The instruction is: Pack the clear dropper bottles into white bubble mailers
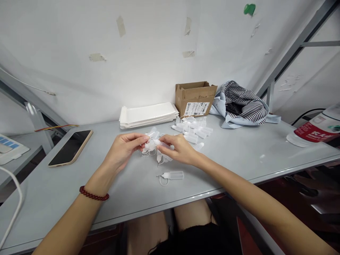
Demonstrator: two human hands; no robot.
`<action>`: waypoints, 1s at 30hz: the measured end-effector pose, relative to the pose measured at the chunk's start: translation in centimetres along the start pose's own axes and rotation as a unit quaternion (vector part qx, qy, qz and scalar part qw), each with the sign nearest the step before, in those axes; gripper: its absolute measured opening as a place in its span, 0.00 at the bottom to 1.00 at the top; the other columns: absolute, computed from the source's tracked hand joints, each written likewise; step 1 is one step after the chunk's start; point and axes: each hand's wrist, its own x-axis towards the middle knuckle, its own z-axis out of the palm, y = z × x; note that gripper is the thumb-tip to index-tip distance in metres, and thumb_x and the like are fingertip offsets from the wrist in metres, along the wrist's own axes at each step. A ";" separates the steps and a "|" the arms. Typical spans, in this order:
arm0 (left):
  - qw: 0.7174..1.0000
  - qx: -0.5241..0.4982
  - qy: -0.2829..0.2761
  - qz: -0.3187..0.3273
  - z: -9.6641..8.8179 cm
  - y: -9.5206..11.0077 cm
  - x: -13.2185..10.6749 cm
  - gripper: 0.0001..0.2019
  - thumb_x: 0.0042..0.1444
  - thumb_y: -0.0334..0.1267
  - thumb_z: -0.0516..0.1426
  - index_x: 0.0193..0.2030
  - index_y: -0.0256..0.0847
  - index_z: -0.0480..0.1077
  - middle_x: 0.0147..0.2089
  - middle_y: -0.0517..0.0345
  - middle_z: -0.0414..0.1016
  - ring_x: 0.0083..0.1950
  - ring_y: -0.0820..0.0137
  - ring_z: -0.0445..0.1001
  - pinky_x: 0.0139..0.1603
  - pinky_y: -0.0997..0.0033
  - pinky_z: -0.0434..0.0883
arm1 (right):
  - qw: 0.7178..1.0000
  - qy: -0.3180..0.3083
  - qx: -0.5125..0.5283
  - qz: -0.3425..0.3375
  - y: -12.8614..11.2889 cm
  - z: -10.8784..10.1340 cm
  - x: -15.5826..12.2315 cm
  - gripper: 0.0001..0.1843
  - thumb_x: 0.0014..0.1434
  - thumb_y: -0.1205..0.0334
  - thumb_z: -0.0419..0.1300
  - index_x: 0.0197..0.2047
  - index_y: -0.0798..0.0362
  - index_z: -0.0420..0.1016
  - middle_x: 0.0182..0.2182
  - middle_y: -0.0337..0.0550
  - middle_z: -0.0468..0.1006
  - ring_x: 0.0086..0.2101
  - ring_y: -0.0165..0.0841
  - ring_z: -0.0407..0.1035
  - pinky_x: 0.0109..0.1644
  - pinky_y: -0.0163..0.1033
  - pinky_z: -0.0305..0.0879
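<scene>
In the head view my right hand (182, 149) is closed around a small translucent needle-tip squeeze bottle (156, 142), its nozzle end pointing left. My left hand (124, 148) pinches at that nozzle end with thumb and forefinger; the tiny part between them is too small to make out clearly. Beneath and behind both hands lie several similar bottles with looped cap straps, partly hidden by my fingers. One separate bottle (175, 175) lies on its side nearer the table's front edge, its metal needle and strap to the left. Further back sits another pile of bottles (200, 132).
An open cardboard box (195, 99) stands against the wall beside a stack of white trays or envelopes (150, 114). Striped cloth (240, 102) is bunched at the right, near a large red-labelled bottle (317, 127). A phone (70, 148) lies left on the grey table (127, 198).
</scene>
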 end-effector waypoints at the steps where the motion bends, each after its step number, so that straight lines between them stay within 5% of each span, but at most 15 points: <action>1: 1.000 0.000 0.003 0.001 0.1 -0.1 0.0 0.07 0.45 0.40 0.67 0.28 0.38 0.79 0.24 0.59 0.71 0.29 0.75 0.66 0.31 0.75 0.65 | 1.000 -0.003 -0.004 0.002 0.0 0.0 0.0 0.14 0.62 0.55 0.53 0.38 0.57 0.72 0.20 0.34 0.65 0.23 0.26 0.57 0.30 0.32 0.53; 11: 0.999 0.040 0.002 0.008 0.3 -0.3 0.0 0.08 0.45 0.41 0.66 0.28 0.38 0.79 0.24 0.59 0.72 0.27 0.74 0.67 0.32 0.72 0.66 | 0.999 0.021 -0.040 -0.010 0.3 -0.3 0.1 0.14 0.62 0.54 0.52 0.39 0.57 0.71 0.19 0.32 0.61 0.21 0.25 0.53 0.29 0.33 0.48; 30: 0.996 0.082 0.005 0.045 0.1 0.0 0.0 0.10 0.45 0.43 0.66 0.30 0.39 0.78 0.27 0.58 0.75 0.27 0.74 0.68 0.31 0.74 0.68 | 0.998 0.052 -0.016 -0.029 0.2 -0.7 -0.1 0.15 0.61 0.54 0.53 0.38 0.58 0.72 0.22 0.37 0.69 0.22 0.25 0.59 0.29 0.33 0.53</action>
